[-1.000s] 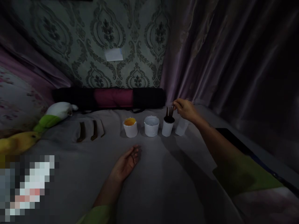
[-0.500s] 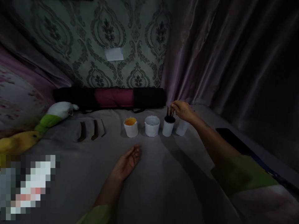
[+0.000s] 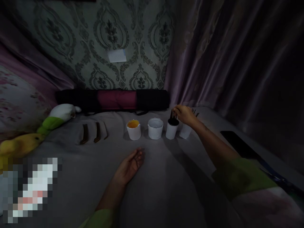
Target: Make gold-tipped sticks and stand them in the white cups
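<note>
My right hand (image 3: 187, 116) is closed in a pinch at the tops of several thin dark sticks (image 3: 172, 114). They stand in a white cup (image 3: 171, 131) with a dark rim; which one lies between the fingertips is hard to see. Partly behind my wrist is another whitish cup (image 3: 184, 132), with thin dark tips (image 3: 195, 112) poking up. To the left stand a white pot of orange stuff (image 3: 134, 133) and a white pot with greyish contents (image 3: 155, 132). My left hand (image 3: 130, 166) rests palm up over the grey cloth, fingers loosely bent and apart, holding nothing.
Two brown angled pieces (image 3: 97, 132) and a thinner one (image 3: 105, 130) lie at left. Plush toys (image 3: 59, 114) sit at the far left. A long black and maroon bag (image 3: 116, 99) lies along the wall. A flat black object (image 3: 237, 144) is at right.
My right hand has shifted slightly down and left at the stick tops. The tips in the cup behind my wrist now show more. My left hand has hardly moved.
</note>
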`<action>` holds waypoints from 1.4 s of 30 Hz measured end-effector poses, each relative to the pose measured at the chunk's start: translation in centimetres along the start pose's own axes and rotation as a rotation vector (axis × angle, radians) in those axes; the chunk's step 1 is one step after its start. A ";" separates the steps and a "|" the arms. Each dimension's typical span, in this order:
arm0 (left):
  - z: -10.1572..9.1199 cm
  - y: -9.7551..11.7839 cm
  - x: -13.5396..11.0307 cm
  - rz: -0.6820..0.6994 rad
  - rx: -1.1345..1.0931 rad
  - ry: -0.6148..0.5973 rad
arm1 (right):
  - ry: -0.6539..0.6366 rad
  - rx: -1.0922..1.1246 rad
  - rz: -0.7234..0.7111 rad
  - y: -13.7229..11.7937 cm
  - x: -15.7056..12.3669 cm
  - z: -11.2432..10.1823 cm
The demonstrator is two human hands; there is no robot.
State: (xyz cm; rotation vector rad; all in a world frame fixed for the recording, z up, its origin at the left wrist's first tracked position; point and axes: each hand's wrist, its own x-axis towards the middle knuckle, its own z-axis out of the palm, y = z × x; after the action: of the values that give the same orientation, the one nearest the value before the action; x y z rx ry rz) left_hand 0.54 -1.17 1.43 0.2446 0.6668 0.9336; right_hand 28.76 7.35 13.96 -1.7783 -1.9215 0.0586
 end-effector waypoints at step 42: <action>-1.0 -0.1 0.5 0.033 0.044 -0.065 | -0.040 0.639 0.169 -6.4 -10.1 9.3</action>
State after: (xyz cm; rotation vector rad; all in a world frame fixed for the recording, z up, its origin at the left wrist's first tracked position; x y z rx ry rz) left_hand 0.19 -0.88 0.35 0.3247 0.6255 0.9394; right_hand 19.26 -0.17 4.82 -1.4884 -1.5293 0.6893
